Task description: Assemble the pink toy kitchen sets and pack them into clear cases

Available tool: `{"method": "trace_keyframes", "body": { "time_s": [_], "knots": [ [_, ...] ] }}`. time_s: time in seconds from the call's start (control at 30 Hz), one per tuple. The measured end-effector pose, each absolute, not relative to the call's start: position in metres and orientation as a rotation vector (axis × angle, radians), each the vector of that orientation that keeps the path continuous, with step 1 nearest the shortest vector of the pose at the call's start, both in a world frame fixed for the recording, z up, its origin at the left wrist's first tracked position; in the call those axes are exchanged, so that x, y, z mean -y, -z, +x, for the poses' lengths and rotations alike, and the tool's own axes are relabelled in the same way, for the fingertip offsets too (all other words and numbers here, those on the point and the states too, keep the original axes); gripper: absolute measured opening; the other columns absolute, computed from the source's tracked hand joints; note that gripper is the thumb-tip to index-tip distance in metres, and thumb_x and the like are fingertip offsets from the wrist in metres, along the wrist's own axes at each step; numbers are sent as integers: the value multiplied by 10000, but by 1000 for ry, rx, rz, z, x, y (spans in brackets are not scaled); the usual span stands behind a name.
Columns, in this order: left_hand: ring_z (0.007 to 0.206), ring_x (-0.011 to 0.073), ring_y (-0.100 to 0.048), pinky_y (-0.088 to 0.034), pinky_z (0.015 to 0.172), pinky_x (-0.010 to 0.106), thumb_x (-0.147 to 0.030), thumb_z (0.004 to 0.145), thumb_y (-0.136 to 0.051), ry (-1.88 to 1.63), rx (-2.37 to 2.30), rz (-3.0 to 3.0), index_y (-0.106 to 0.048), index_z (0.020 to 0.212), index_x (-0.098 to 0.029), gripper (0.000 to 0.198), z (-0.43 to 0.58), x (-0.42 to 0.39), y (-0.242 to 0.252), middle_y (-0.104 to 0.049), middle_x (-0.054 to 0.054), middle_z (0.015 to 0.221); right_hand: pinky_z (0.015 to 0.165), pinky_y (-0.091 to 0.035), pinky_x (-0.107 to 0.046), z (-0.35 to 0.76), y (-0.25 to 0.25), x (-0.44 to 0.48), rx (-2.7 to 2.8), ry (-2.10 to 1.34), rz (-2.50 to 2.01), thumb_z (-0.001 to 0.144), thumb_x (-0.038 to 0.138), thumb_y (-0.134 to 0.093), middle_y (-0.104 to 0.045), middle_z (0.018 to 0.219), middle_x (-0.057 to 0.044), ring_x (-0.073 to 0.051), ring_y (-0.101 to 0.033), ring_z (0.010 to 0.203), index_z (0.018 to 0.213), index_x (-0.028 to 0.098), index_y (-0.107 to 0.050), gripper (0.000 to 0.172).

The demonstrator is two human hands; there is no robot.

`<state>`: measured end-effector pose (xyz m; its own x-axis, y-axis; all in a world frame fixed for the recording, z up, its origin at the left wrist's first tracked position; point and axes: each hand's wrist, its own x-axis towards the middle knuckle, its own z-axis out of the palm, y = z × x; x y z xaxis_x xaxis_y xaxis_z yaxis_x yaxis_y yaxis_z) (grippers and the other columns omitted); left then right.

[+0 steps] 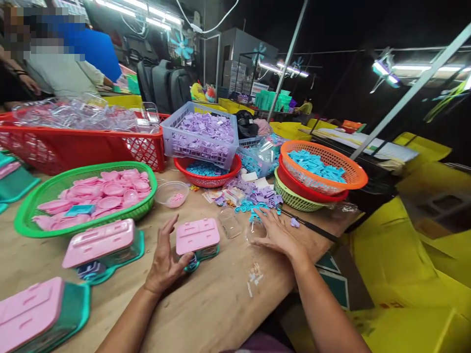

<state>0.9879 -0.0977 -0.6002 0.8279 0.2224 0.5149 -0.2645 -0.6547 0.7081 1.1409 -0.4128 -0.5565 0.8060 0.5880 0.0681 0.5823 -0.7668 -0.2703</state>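
My left hand (167, 262) stands with fingers apart beside a small box with a pink lid (197, 235) and a teal base; its thumb lies near or against the box's front corner. Over a pile of small blue plastic pieces (257, 206) my right hand (272, 229) reaches with spread fingers. Whether its fingertips touch the pieces I cannot tell. Between the hands lies a clear plastic piece (230, 224). Two more pink-lidded boxes, one farther back (101, 245) and one nearer (31, 314), stand to the left.
A green basket (150, 196) holds pink parts. Behind are a red crate (81, 147) of clear parts and a pale crate (200, 152) of purple pieces. Stacked at right is an orange basket (356, 171). A dark tool (312, 226) lies near the table edge. People are at back left.
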Motion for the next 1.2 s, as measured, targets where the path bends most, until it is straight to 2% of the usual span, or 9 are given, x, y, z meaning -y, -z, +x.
{"method": "trace_keyframes", "body": {
  "time_s": [0.13,0.23,0.33,0.43,0.57,0.63,1.2],
  "knots": [
    [1384,367,-339,-295,1140,575,-609,815,-579,-633,65,2171,-186,1518,-150,928,984,106,595,-323,205,1502,1071,-344,-600,1140,559,394,951,-8,-2671,760,571,-714,-403,1484,-158,-361,-370,1364,1479,255,-347,867],
    [1365,361,-354,-298,1134,566,-607,824,-572,-612,71,2195,-181,1519,-145,921,981,112,592,-328,212,1483,1072,-384,-535,1141,547,362,1084,73,-2485,832,529,-661,-445,1457,-147,-323,-414,1336,1451,234,-387,739],
    [1389,379,-306,-268,1137,586,-654,830,-522,-721,60,2224,-179,1521,-144,925,980,115,591,-289,215,1500,1088,-401,-485,1134,531,325,1280,91,-2207,925,474,-553,-473,1434,-124,-274,-436,1328,1447,233,-381,600],
    [1411,391,-258,-237,1141,606,-660,829,-516,-867,83,2260,-182,1524,-158,920,981,119,592,-247,214,1526,1113,-373,-531,1118,530,291,1444,88,-2038,944,476,-511,-457,1458,-127,-292,-410,1356,1462,224,-360,596],
    [1355,334,-356,-322,1117,542,-349,824,-605,-850,116,2320,-281,1481,-160,756,985,124,592,-379,195,1440,1053,-436,-548,1103,559,264,1512,59,-1934,978,407,-438,-546,1380,-145,-304,-489,1282,1416,176,-430,495],
    [1323,314,-393,-358,1098,513,-265,795,-613,-836,95,2318,-335,1442,-167,711,985,125,592,-413,187,1403,1058,-445,-516,1102,574,260,1471,64,-1858,979,360,-437,-567,1351,-139,-281,-501,1265,1386,168,-462,451],
    [1270,312,-420,-390,1046,516,-294,758,-651,-898,125,2272,-381,1366,-192,673,992,134,593,-416,181,1365,1040,-462,-445,1118,585,270,1467,68,-1630,960,293,-477,-581,1300,-102,-242,-510,1241,1340,205,-501,391]
  ]
}}
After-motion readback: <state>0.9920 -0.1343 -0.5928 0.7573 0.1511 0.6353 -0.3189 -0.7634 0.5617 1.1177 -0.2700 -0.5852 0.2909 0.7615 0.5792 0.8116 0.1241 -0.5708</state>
